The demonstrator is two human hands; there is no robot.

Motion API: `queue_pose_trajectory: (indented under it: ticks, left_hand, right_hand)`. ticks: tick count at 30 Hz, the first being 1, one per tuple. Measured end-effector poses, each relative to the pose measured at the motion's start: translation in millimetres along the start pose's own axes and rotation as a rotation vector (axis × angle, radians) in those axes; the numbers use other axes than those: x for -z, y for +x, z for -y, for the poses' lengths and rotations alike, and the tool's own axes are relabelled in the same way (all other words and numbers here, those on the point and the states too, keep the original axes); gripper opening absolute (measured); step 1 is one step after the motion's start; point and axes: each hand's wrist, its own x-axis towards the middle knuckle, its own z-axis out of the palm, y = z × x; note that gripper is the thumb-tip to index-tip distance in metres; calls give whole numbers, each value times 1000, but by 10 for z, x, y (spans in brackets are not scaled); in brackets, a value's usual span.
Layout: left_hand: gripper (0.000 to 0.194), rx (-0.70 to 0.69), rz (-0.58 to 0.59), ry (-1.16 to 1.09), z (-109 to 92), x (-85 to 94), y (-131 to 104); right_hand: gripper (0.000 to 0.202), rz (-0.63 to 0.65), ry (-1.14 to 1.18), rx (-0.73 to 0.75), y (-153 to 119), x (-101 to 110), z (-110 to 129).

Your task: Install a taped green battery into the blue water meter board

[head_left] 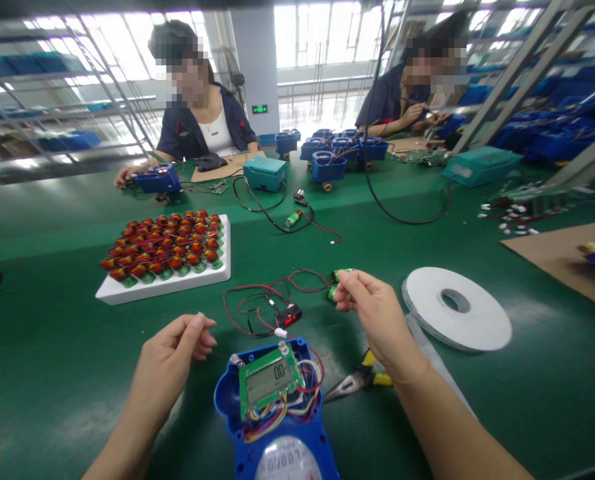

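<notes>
Green battery pack (pixel 333 292), beyond blue housing (pixel 224 395), pinched in right hand (pixel 370 303); left hand (pixel 174 347) farther off, fingers together, empty.

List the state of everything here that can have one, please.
Left hand: curled, nothing visible held
Right hand: pinching green battery
Blue housing: open, wiring exposed
LCD: on, showing zeros
Black meter: on, red digits lit
Plug: unplugged, prongs bare
White roll: strip pulled out
Pliers: jaw opening unclear

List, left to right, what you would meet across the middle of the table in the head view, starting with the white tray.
White tray, small black meter, right hand, roll of white tape, brown cardboard.
</notes>
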Motion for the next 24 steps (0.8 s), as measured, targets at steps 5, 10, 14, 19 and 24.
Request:
queue_pose_trajectory:
  ticks: [5,10,14,19,24]
  left_hand:
    - [48,2,5,3,-10,3,-5]
    - [48,-9,1,4,-4,6,-7]
    - [48,-11,3,2,-2,5,-13]
    - [46,-15,-2,0,-12,-8,-8]
    - [46,-20,-2,-7,-17,-8,-7]
  right_hand:
    - [42,0,-1,1,-6,-5,12]
    - [42,1,-4,4,-7,-12,27]
    - [42,6,-6,8,-2,-5,6]
    - [40,6,-2,10,-2,5,-7]
    - [39,7,2,9,-5,-3,5]
